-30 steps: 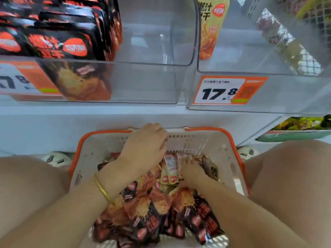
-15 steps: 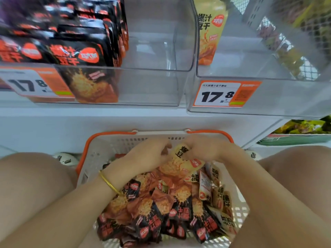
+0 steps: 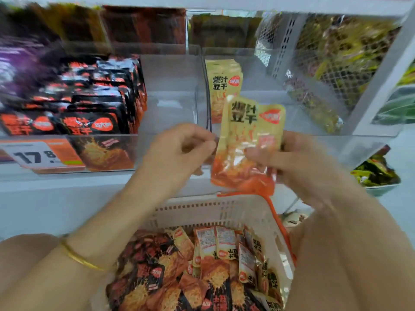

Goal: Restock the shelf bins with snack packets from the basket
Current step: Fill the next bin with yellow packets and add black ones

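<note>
I hold a yellow snack packet [image 3: 249,131] upright in front of the shelf, above the basket. My right hand [image 3: 298,162] grips its right side with the thumb across the front. My left hand [image 3: 179,151] is curled, pinching the packet's left edge. Below, the white basket with an orange rim [image 3: 211,209] holds several black packets [image 3: 152,272] and yellow packets [image 3: 224,243]. Behind the held packet, the clear right bin [image 3: 303,129] contains one upright yellow packet [image 3: 224,81]. The left bin [image 3: 170,104] holds rows of black packets [image 3: 94,104], with bare room at its right.
A price label reading 17.8 [image 3: 42,153] is fixed to the left bin's front. A grey mesh divider [image 3: 336,63] closes the shelf's right side. Green packets [image 3: 375,171] lie on a lower shelf at the right. More blurred packets fill the shelf above.
Both hands have risen out of the basket with a yellow packet, up to bin height. The view has tilted upward toward the shelf.
</note>
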Available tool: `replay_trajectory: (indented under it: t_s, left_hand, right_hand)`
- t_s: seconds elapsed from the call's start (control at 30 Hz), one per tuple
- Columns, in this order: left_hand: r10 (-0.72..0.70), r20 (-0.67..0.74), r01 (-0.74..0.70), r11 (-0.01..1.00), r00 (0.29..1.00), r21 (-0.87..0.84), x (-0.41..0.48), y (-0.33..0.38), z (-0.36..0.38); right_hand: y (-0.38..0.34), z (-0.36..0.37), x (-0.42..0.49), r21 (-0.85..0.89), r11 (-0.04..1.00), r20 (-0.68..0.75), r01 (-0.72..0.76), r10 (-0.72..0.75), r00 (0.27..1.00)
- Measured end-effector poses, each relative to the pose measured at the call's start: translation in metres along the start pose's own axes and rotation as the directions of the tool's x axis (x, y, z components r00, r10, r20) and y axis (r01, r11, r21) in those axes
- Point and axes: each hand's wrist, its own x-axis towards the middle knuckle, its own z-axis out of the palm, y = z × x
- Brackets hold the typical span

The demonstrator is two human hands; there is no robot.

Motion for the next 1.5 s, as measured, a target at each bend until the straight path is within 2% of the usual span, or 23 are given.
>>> replay_trajectory:
  t_s: [0.07,0.13,0.2,0.3,0.4,0.5,0.57,0.73,0.97,1.13,1.5]
  left_hand:
    - [0.16,-0.088,-0.143,0.975,0.983,0.172,0.02,0.02,-0.006]
    - [0.247,-0.069,-0.195,0.881,0.966,0.432,0.041,0.031,-0.006]
    - [0.272,0.004,-0.224,0.785,0.962,0.577,0.062,0.031,-0.002]
    - [0.233,0.072,-0.221,0.716,0.97,0.662,0.081,0.025,0.007]
    - [0.235,0.081,-0.219,0.651,0.969,0.727,0.09,0.012,0.011]
    - [0.249,0.063,-0.212,0.631,0.966,0.746,0.09,0.004,0.012]
    - [0.255,0.059,-0.213,0.631,0.965,0.746,0.091,0.002,0.012]
    - [0.278,0.043,-0.221,0.649,0.959,0.728,0.091,0.0,0.013]
    - [0.288,0.036,-0.226,0.663,0.957,0.713,0.091,0.0,0.013]
    - [0.278,0.031,-0.217,0.673,0.96,0.707,0.09,0.0,0.014]
    - [0.285,0.022,-0.229,0.717,0.958,0.658,0.086,0.0,0.012]
  right_hand:
    - [-0.035,-0.016,0.023,-0.061,0.99,-0.122,0.124,-0.131,0.984]
    - [-0.058,-0.026,0.058,-0.202,0.969,-0.211,0.141,-0.183,0.96]
    - [-0.06,-0.029,0.098,-0.31,0.95,-0.214,0.041,-0.112,0.97]
    - [-0.039,-0.019,0.146,-0.386,0.911,-0.145,-0.143,0.093,0.985]
    - [-0.011,-0.011,0.179,-0.482,0.855,-0.12,-0.19,0.15,0.981]
    - [0.003,-0.013,0.199,-0.774,0.612,-0.149,-0.16,0.07,0.986]
    - [0.008,-0.015,0.208,-0.799,0.571,-0.189,-0.191,0.063,0.98]
    - [0.01,-0.008,0.218,-0.777,0.601,-0.258,-0.189,-0.03,0.966]
    - [0.013,-0.012,0.219,-0.703,0.683,-0.313,-0.2,-0.044,0.949]
    - [0.014,-0.007,0.218,-0.715,0.664,-0.265,-0.218,0.031,0.964]
    - [0.003,-0.008,0.201,-0.682,0.67,-0.29,-0.293,0.12,0.949]
